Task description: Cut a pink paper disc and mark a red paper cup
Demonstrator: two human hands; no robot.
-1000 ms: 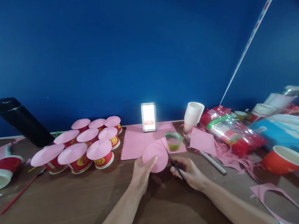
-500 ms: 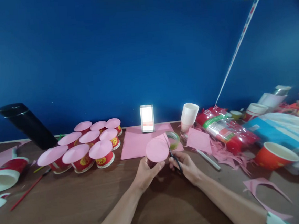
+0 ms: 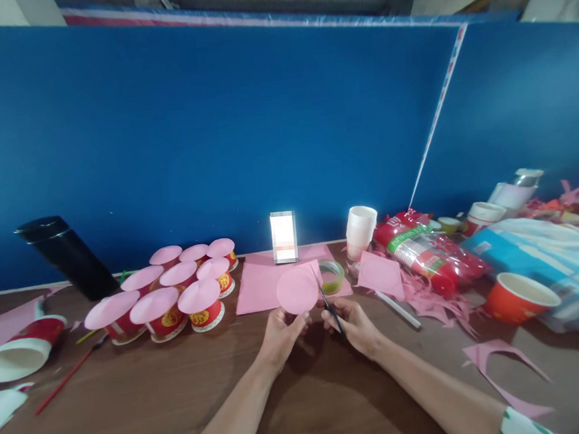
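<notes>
Between thumb and fingers, my left hand (image 3: 280, 338) grips a round pink piece of paper (image 3: 298, 292) by its lower edge. A narrow offcut stands up at the paper's right side. My right hand (image 3: 352, 326) is closed around dark-handled scissors (image 3: 333, 312), whose blades point up and away along the right edge of the round paper. Some of its fingers are hidden behind the scissors. Behind both hands lie a stack of pink sheets (image 3: 258, 290) and a roll of clear greenish tape (image 3: 332, 277).
Several red cups topped with pink discs (image 3: 200, 296) stand left, near a black flask (image 3: 69, 258) and a red brush (image 3: 64, 382). White cups (image 3: 361, 228), a square pink sheet (image 3: 380, 275), a pen (image 3: 400, 310), pink scraps (image 3: 439, 299), a red package (image 3: 417, 247) and an orange cup (image 3: 519, 298) lie right.
The camera view has shifted slightly, so the whole table sits a little lower in the picture. Both hands keep their holds, and the scissors remain at the paper's right edge.
</notes>
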